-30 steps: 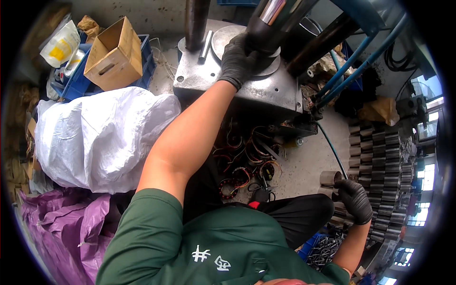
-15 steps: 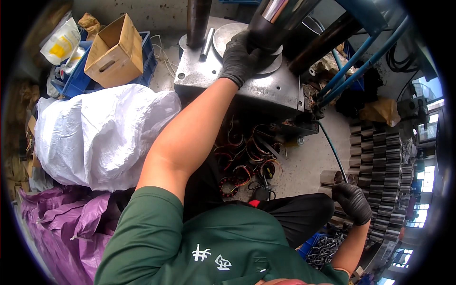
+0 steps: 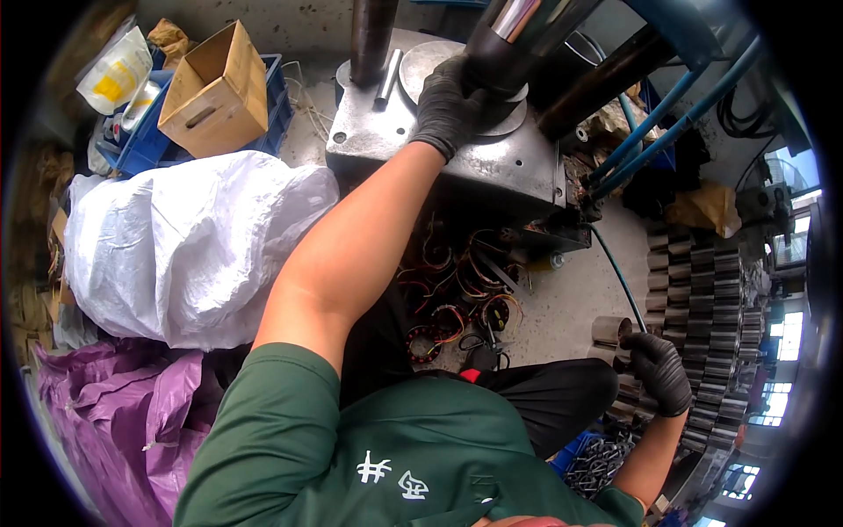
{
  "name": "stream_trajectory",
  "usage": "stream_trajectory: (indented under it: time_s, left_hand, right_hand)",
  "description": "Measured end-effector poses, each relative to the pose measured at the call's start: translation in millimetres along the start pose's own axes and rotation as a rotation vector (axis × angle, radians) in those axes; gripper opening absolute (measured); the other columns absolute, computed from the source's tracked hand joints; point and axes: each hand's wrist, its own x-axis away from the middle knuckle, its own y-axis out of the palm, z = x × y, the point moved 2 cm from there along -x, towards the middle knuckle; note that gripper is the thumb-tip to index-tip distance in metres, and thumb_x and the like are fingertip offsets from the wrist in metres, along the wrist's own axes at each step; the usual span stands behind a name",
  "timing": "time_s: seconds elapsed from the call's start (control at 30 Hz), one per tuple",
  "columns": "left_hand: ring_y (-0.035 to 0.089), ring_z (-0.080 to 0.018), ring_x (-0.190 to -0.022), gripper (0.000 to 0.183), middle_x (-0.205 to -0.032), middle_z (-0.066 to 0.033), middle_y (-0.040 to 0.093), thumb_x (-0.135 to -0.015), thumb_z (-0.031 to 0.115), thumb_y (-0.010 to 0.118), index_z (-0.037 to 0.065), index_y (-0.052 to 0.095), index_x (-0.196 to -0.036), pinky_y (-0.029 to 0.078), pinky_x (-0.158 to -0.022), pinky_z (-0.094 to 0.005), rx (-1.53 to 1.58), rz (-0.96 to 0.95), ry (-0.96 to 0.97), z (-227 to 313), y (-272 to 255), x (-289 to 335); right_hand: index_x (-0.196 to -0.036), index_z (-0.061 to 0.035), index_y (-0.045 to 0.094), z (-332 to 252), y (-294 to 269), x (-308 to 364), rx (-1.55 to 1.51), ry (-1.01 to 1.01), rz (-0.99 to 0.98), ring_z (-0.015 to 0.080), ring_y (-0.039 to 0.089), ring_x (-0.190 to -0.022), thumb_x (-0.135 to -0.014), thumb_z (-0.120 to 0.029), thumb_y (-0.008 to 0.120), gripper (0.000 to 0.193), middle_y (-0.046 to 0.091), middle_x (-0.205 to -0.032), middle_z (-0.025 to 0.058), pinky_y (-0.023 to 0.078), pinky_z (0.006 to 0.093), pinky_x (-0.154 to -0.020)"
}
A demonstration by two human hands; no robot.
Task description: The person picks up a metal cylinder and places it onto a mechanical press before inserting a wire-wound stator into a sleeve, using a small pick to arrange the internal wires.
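My left hand (image 3: 448, 107), in a black glove, is closed against the left side of a dark metal cylinder (image 3: 497, 58) under the press. The cylinder stands over a round steel plate (image 3: 411, 72) on the heavy press table (image 3: 369, 132); most of my fingertips are hidden behind it. Down at the right, my gloved right hand (image 3: 660, 376) is wrapped round the end of a long thin blue-green lever (image 3: 618, 270), which runs up to the side of the press. A short steel rod (image 3: 388, 81) lies on the table left of the plate.
Stacked metal cylinders (image 3: 702, 307) line the right side. Wound coils with wires (image 3: 448, 321) lie on the floor below the press. A white sack (image 3: 193, 250), a purple sack (image 3: 132, 404) and a wooden box (image 3: 215, 97) in a blue crate (image 3: 279, 110) are at left.
The view has shifted slightly. My right hand has moved a little to the right with the lever still in it. My left hand stays on the dark metal cylinder.
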Motion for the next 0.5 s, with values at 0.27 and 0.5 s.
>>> stream_trajectory:
  time_s: [0.27,0.5]
  left_hand:
    - [0.068,-0.0289,-0.108,0.058,-0.12,-0.017,0.067,-0.081,0.006,0.08,0.003,0.06,-0.135,0.055,-0.098,-0.0379,-0.011,-0.019,-0.02,11.5,-0.9,3.7]
    - [0.068,-0.0293,-0.11,0.059,-0.122,-0.0178,0.066,-0.08,0.007,0.08,0.003,0.059,-0.136,0.055,-0.099,-0.0383,0.026,-0.028,-0.014,9.3,-6.3,1.0]
  right_hand:
    - [-0.112,0.0012,0.071,12.6,-0.4,0.3,0.157,-0.106,-0.053,0.0311,0.073,-0.086,-0.088,-0.001,0.06,0.026,0.074,-0.096,0.0179,0.057,0.0383,-0.079]
    - [-0.111,0.0012,0.071,5.1,0.7,-1.9,0.239,-0.187,-0.129,0.0302,0.073,-0.086,-0.089,-0.002,0.061,0.025,0.074,-0.094,0.0179,0.057,0.0389,-0.079]
